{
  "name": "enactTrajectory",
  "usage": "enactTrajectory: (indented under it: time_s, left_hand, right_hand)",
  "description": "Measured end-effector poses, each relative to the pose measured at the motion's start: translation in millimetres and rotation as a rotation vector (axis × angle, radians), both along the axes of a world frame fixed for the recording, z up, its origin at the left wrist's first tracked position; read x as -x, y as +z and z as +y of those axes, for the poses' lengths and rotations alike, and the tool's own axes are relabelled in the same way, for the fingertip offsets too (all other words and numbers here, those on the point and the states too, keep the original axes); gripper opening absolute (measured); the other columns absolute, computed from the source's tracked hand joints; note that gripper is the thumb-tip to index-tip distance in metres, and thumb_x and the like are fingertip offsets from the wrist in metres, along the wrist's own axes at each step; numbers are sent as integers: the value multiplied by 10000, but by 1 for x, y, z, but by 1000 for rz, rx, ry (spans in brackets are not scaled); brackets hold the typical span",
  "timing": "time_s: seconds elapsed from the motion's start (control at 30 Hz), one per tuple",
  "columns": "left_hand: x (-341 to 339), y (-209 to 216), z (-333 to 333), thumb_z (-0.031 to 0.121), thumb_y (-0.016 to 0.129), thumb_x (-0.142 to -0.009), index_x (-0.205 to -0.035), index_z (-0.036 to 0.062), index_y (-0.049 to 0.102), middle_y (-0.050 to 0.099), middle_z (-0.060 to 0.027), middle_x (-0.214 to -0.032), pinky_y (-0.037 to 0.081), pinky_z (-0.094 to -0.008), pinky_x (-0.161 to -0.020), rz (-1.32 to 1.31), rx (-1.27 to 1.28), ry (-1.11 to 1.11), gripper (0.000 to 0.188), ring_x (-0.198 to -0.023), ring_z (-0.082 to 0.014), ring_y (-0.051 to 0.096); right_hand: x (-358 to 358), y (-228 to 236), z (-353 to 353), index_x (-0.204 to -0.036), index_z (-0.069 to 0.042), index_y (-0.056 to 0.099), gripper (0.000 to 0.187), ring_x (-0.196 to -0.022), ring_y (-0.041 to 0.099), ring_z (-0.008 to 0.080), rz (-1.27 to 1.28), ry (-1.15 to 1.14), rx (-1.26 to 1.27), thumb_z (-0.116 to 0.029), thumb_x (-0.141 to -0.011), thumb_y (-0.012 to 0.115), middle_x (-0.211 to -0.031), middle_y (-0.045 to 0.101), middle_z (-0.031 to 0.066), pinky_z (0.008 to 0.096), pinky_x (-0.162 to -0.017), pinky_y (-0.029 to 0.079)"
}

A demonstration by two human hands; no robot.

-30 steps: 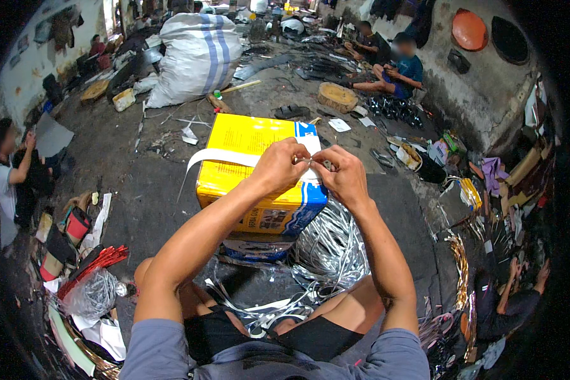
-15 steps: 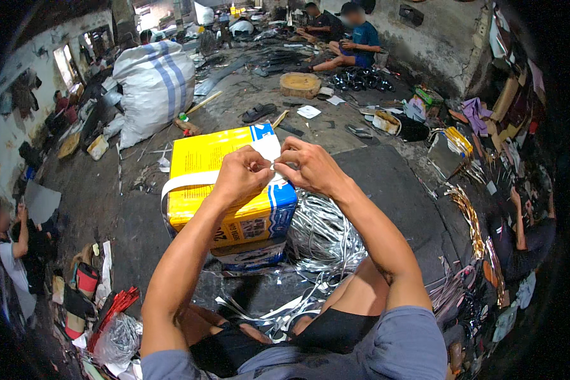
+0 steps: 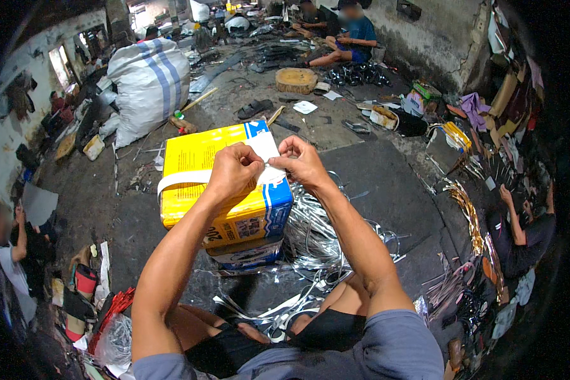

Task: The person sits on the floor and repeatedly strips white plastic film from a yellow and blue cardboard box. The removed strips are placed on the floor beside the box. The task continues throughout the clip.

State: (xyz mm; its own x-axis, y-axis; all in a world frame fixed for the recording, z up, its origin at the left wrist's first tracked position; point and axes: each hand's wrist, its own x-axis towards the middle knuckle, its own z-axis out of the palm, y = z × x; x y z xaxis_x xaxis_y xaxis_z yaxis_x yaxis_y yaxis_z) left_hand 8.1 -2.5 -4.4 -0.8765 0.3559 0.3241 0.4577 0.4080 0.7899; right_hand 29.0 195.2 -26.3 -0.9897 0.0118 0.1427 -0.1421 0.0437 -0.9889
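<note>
A yellow and blue box (image 3: 190,152) stands in front of me, with a white strap (image 3: 182,179) running across its top. On its blue end lies a white sheet (image 3: 264,145). Over that sheet my left hand (image 3: 234,166) is closed in a pinch at its edge. My right hand (image 3: 302,163) pinches close beside it, thumb and forefinger almost meeting the left fingertips. Whatever small piece is between the fingers is too small to make out. A heap of shiny silver strips (image 3: 313,231) lies right of the box, under my right forearm.
More silver and white strips (image 3: 285,316) lie between my legs. A big white sack (image 3: 149,92) stands far left, a round wooden block (image 3: 296,80) far ahead. Gold strips (image 3: 465,209) lie at right, red strips (image 3: 115,310) at lower left. Several people sit around.
My fingertips have come slightly apart and the right fingers have lifted a little, showing more of the white sheet. The whole view has shifted slightly.
</note>
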Motion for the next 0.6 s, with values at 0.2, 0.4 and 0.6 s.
enactTrajectory:
  time_s: [0.2, 0.4, 0.6]
  left_hand:
    - [16, 12, -3, 126, 751, -787, -815, -11, 750, 719, -130, -757, 542, -323, -673, 46, 161, -62, 141, -679, -176, 670]
    - [27, 8, 0, 127, 753, -786, -820, 1, 758, 706, -119, -759, 532, -324, -656, 209, 157, -175, 131, -664, -192, 662]
    - [22, -7, 13, 94, 751, -784, -795, -1, 743, 681, -113, -746, 517, -319, -616, 295, 10, -175, 95, -649, -188, 650]
  right_hand:
    - [8, -6, -9, -956, -91, 550, 261, -609, 561, 52, -34, -14, 93, -66, -828, 776, -749, 608, -31, 232, -464, 404]
    - [-1, -21, -6, -806, -78, 570, 312, -609, 420, 35, 144, -176, -284, -318, -966, 690, -678, 513, -51, 245, -513, 333]
    - [0, -32, -5, -838, -98, 542, 282, -502, 396, 33, 64, -31, 110, -289, -1042, 577, -650, 468, -46, 226, -424, 304]
